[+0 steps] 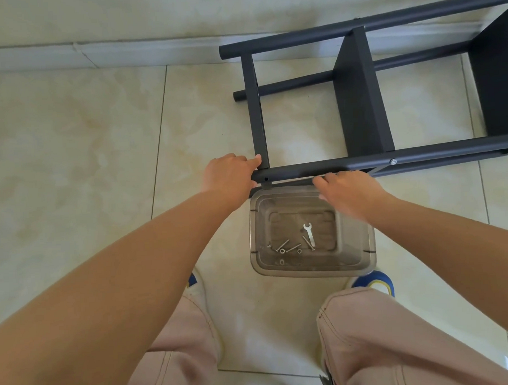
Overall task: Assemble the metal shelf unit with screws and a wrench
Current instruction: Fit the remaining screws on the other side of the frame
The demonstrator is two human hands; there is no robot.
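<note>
The dark grey metal shelf unit (pixel 356 102) lies on its side on the tiled floor, its round posts running left to right. My left hand (pixel 229 171) grips the free end of the nearest post (pixel 304 170), where the end shelf panel (pixel 255 106) meets it. My right hand (pixel 347 190) rests on the same post further right, fingers curled over its underside. A silver screw (pixel 393 161) sits in the post to the right. Below the post a clear plastic box (pixel 312 233) holds a small silver wrench (pixel 309 233) and several screws (pixel 289 247) and washers.
A pale wall and skirting (pixel 98 53) run along the far side, behind the shelf unit. My knees in light trousers and my two shoes (pixel 374 281) stand on the floor just behind the box. Bare tile stretches to the left.
</note>
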